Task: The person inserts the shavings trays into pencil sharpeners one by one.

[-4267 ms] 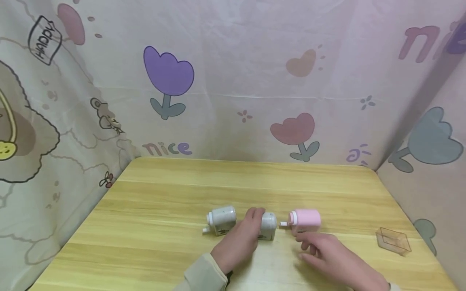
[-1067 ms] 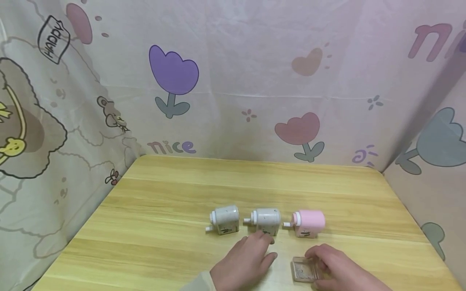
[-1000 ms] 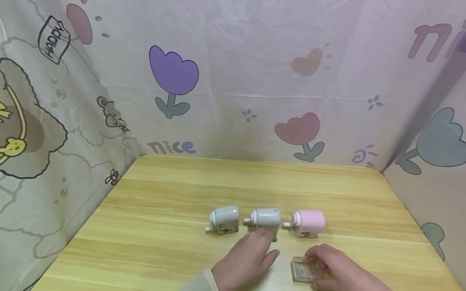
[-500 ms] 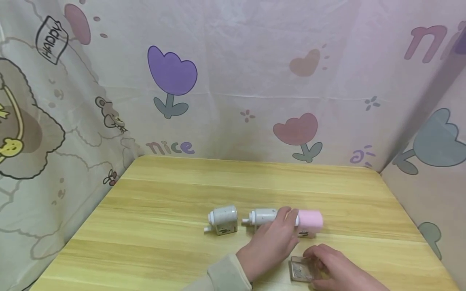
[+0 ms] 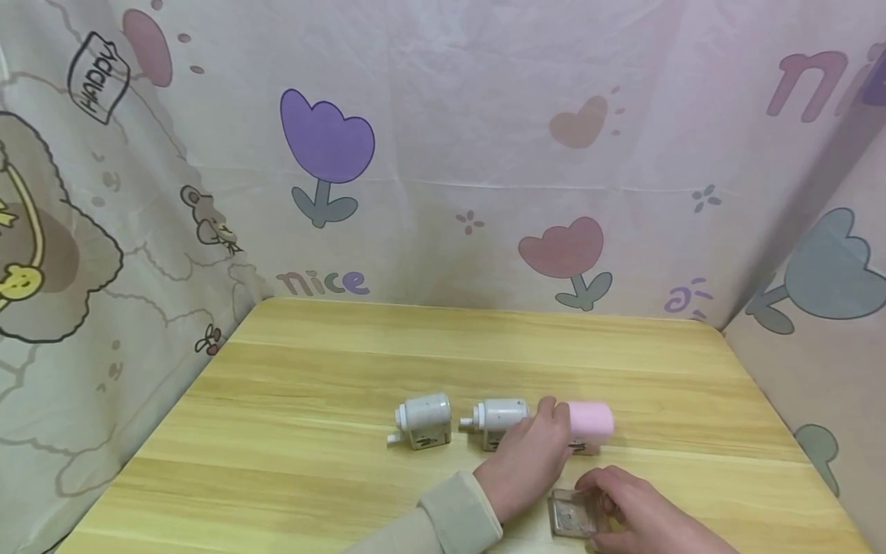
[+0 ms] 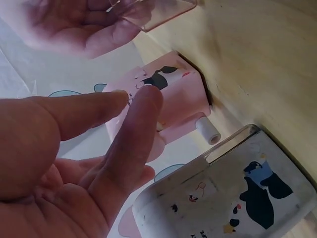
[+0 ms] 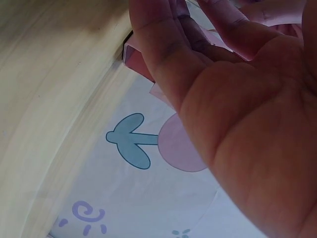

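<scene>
A pink crank pencil sharpener [image 5: 590, 419] stands at the right end of a row. My left hand [image 5: 522, 462] reaches its crank end, thumb and fingers curled about the front; the hand covers the white collar in the head view. In the left wrist view the crank's white knob [image 6: 210, 133] shows below the fingers. Nearer me, my right hand [image 5: 640, 512] holds a small clear box-shaped tray [image 5: 571, 514] by its right side, low over the table. A grey-white sharpener [image 5: 500, 415] stands just left of the left hand, partly hidden by it.
Another grey-white sharpener [image 5: 425, 419] stands at the row's left end, its crank pointing left. All rest on a wood-grain table [image 5: 311, 369]. A printed cloth curtain [image 5: 429, 115] hangs behind and at both sides.
Within the last second my left hand has moved right, from the middle sharpener to the pink one. Earlier, my right hand brought the clear tray over from the table's right side.
</scene>
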`<action>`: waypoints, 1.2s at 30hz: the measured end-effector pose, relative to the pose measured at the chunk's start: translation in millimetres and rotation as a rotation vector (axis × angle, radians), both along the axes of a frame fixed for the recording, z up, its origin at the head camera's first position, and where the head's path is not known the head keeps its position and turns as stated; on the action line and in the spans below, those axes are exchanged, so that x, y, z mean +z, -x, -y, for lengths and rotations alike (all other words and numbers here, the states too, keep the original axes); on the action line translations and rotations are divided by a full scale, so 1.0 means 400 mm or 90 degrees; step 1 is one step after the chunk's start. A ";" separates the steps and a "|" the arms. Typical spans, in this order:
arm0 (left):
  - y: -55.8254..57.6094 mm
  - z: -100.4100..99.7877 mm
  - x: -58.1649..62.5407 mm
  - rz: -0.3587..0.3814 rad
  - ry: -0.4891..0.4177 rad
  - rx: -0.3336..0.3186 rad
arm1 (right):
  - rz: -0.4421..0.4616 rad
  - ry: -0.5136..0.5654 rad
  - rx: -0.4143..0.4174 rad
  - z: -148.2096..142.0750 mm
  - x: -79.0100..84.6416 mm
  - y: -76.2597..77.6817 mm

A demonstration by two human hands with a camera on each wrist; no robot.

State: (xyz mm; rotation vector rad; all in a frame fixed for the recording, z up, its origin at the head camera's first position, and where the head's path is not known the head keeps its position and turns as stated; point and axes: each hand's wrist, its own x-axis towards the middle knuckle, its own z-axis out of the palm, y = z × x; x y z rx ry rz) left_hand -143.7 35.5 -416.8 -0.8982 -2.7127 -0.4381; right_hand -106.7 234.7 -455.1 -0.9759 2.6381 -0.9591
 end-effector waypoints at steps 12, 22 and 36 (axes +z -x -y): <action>0.011 -0.034 -0.012 0.041 0.001 0.016 | -0.010 0.016 0.002 -0.003 -0.005 -0.003; 0.017 -0.039 -0.025 0.009 -0.029 -0.019 | -0.032 0.025 0.007 -0.005 -0.005 -0.001; -0.039 0.019 0.082 0.178 -0.117 -0.030 | 0.006 0.027 0.003 -0.005 -0.003 -0.002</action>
